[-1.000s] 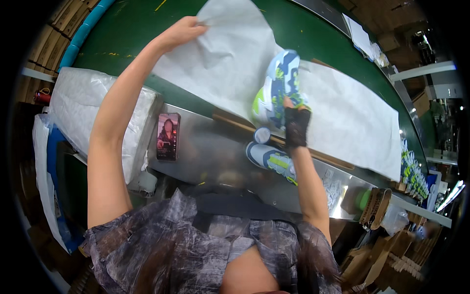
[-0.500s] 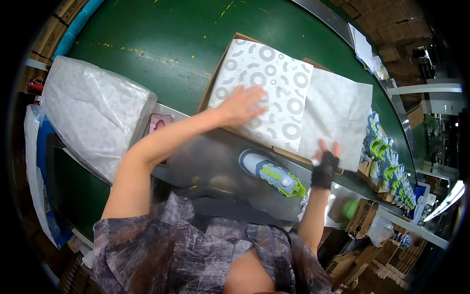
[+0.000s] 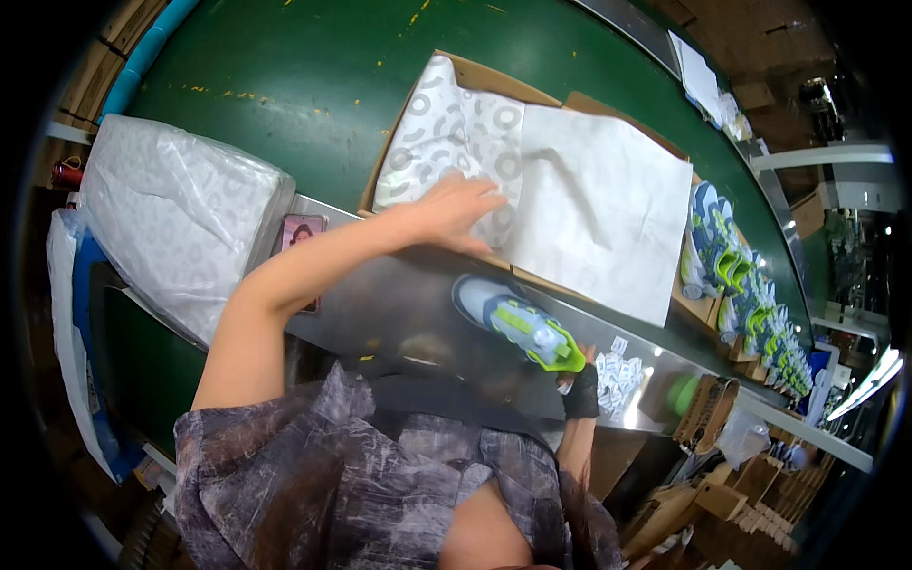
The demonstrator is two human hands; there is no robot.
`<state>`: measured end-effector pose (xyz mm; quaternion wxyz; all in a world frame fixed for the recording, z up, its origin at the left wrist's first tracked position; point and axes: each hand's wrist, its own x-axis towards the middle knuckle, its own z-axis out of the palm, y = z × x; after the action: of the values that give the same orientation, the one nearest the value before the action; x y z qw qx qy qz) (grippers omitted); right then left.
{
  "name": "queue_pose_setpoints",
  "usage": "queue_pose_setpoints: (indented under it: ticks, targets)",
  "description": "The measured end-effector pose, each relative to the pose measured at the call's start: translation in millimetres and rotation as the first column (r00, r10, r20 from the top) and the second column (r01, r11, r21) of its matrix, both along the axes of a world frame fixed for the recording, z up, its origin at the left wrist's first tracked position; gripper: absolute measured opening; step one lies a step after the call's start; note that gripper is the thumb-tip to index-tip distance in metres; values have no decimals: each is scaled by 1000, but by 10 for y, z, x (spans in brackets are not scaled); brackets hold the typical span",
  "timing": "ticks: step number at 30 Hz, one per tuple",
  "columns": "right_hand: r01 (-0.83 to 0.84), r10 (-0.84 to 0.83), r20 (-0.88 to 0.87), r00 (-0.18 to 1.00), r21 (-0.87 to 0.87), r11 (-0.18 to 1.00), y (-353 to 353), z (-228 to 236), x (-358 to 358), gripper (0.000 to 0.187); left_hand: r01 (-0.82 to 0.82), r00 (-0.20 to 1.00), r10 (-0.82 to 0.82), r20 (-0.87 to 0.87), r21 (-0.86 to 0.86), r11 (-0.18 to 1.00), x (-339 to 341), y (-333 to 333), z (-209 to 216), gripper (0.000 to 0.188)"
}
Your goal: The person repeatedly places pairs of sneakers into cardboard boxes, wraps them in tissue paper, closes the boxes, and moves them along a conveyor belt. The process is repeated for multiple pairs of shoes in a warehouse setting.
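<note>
A cardboard shoebox lies open on the bench, lined with tissue paper. The paper has grey rings printed on its left part, and its plain white part spreads out to the right. My left hand is on the patterned part inside the box, fingers stretched out and pressing it down. Just below the box's near edge is a blue-grey sneaker with a lime-green heel. My right hand, in a black fingerless glove, grips the sneaker by the heel, its fingers partly hidden behind it.
A plastic-wrapped stack of patterned paper stands at the left, beside a phone. Small white packets lie in a pile on the metal edge. Several more sneakers sit in a row of boxes at the right.
My right hand has left the white paper and come down to the sneaker's heel. The patterned sheet has been pushed down into the box under my left hand.
</note>
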<state>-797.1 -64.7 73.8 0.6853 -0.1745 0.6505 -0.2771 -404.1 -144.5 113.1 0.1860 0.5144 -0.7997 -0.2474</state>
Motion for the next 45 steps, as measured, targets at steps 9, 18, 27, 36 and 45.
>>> queue_pose_setpoints:
  ticks: [9, 18, 27, 36, 45]
  targets:
    - [-356, 431, 377, 820, -254, 899, -86, 734, 771, 67, 77, 867, 55, -495, 243, 967, -253, 768, 306, 65]
    - [-464, 563, 254, 786, -359, 810, -246, 925, 1215, 51, -343, 371, 630, -682, 530, 775, 143, 264, 566, 63]
    - [-45, 52, 21, 998, -262, 964, -463, 484, 1357, 22, -244, 342, 868, -360, 858, 452, -365, -644, -628, 65]
    - [-658, -169, -734, 657, -669, 347, -684, 368, 1575, 51, -557, 133, 742, -657, 570, 604, 215, -141, 0, 57]
    - [-993, -44, -999, 27, -32, 117, -676, 276, 1773, 82, -631, 471, 803, -365, 497, 596, 408, -125, -778, 56]
